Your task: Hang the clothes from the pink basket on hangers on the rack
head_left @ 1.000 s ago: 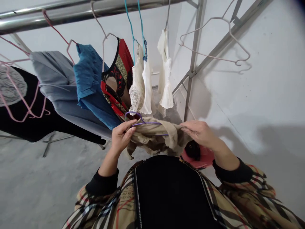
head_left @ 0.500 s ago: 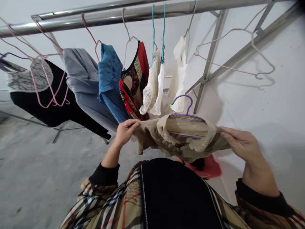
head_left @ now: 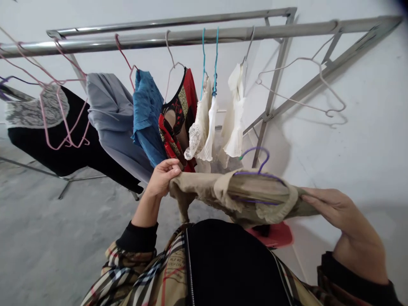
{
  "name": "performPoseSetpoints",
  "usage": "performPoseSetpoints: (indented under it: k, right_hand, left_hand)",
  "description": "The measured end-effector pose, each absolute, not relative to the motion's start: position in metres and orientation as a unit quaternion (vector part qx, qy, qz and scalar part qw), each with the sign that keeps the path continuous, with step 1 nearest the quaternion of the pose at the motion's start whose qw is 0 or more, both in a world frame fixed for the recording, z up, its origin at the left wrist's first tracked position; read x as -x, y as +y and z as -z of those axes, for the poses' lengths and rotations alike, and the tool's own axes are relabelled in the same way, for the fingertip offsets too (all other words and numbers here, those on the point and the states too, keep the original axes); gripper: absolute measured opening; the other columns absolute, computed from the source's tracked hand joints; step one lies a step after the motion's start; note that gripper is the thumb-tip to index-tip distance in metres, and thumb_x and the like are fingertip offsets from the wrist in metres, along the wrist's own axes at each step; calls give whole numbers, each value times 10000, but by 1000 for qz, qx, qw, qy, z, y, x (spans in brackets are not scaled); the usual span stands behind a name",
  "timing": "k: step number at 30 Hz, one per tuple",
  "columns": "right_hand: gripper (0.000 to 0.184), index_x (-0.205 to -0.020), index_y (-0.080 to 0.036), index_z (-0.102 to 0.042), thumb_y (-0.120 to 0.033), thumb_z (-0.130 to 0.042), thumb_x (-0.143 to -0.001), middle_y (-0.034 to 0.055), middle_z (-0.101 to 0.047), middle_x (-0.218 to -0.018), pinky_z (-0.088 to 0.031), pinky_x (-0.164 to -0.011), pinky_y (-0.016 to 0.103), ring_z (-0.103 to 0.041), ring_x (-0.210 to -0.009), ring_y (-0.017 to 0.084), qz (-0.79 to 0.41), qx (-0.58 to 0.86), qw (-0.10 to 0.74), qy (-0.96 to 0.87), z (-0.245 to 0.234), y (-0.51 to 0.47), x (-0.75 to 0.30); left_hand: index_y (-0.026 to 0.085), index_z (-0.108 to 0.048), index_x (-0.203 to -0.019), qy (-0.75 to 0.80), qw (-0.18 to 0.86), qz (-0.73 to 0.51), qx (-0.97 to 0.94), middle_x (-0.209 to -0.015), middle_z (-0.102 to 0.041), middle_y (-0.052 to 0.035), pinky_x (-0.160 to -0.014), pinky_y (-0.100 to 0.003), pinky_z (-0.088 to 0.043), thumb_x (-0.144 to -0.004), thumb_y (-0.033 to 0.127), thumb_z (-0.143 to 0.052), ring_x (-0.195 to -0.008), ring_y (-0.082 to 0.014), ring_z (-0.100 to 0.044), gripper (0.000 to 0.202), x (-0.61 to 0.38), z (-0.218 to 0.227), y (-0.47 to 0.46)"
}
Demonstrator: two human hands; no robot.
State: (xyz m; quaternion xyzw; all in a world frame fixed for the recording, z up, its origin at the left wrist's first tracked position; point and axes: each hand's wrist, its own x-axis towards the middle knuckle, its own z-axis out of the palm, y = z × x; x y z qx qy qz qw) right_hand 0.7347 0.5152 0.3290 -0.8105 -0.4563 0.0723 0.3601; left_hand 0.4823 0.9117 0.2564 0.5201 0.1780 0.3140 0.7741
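Observation:
A beige garment point(head_left: 223, 193) is stretched out level in front of my chest, with a purple hanger point(head_left: 255, 165) inside its neck and the hook sticking up. My left hand point(head_left: 161, 178) pinches the garment's left end, fingers closed on the cloth. At the garment's right end my right hand point(head_left: 341, 212) holds the cloth, fingers lying along it and thumb beneath. The steel rail point(head_left: 197, 36) of the clothes rack runs above both hands.
On the rail hang a black lace-trimmed top point(head_left: 47, 140), a grey garment point(head_left: 111, 119), a blue one point(head_left: 146, 114), a red patterned one point(head_left: 180, 114) and white lace pieces point(head_left: 219, 119). An empty wire hanger point(head_left: 302, 85) hangs to the right. A red basket point(head_left: 274, 233) sits on the floor below.
My hands have moved apart and pulled the beige garment out flat. The purple hanger has shifted right with the collar, and my view has tilted up toward the rail.

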Motion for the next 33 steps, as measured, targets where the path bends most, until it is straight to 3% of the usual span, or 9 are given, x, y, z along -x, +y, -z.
performPoseSetpoints:
  k: [4, 8, 10, 14, 18, 22, 26, 33]
  right_hand:
    - [195, -920, -408, -787, -410, -638, -794, 57, -776, -884, -622, -674, 350, -743, -726, 274, -114, 816, 347, -448, -343, 502, -733]
    - [180, -827, -447, -784, -502, -674, -696, 55, -774, -874, -612, -713, 408, -740, -765, 322, -20, 870, 361, -336, -356, 467, -742]
    - [182, -785, -471, -773, -522, -664, -647, 44, -772, -899, -592, -754, 453, -733, -829, 349, 43, 900, 345, -261, -360, 450, -749]
    - [207, -812, -465, -762, -503, -651, -642, 51, -768, -934, -568, -801, 487, -709, -946, 360, 173, 912, 341, -146, -364, 452, -757]
    - [348, -976, -296, -775, -476, -575, -755, 115, -753, -1026, -546, -880, 487, -690, -1015, 358, 299, 878, 337, -161, -371, 502, -764]
    - [478, -1107, -145, -733, -453, -481, -843, 168, -740, -1056, -528, -839, 439, -695, -967, 331, 329, 857, 350, -183, -391, 567, -778]
    - [407, -1022, -137, -734, -358, -425, -878, 153, -743, -900, -473, -723, 361, -656, -817, 278, 340, 860, 301, -233, -418, 633, -803]
    - [362, -1070, -157, -697, -272, -392, -913, 160, -716, -905, -407, -732, 349, -618, -850, 291, 319, 881, 268, -224, -437, 728, -849]
  left_hand:
    - [175, -707, -994, 216, 686, -311, -622, -670, -636, 19, -562, -222, -484, -626, 386, -837, -570, -92, -571, 444, -496, -236, 904]
    - [201, -724, -1045, 222, 510, -304, -774, -942, -707, -65, -730, -303, -533, -725, 397, -740, -839, -179, -651, 376, -498, -207, 892]
    - [206, -726, -1048, 224, 483, -284, -797, -1016, -720, -86, -790, -335, -540, -757, 407, -700, -909, -205, -667, 355, -490, -190, 885]
    - [177, -721, -1050, 286, 528, -206, -773, -955, -751, -94, -825, -360, -556, -766, 493, -657, -875, -229, -701, 430, -468, -154, 872]
    - [171, -734, -1007, 311, 572, -177, -738, -906, -760, -85, -821, -343, -568, -713, 593, -666, -873, -247, -713, 519, -458, -134, 862]
    - [190, -748, -985, 311, 586, -189, -724, -888, -763, -80, -815, -335, -576, -691, 630, -671, -873, -257, -718, 535, -460, -138, 854]
    - [210, -755, -974, 306, 590, -191, -723, -925, -769, -85, -827, -347, -579, -676, 657, -670, -888, -267, -721, 544, -464, -150, 848]
    - [216, -765, -941, 314, 594, -186, -717, -970, -770, -96, -879, -381, -568, -640, 692, -672, -948, -290, -718, 571, -462, -158, 842]
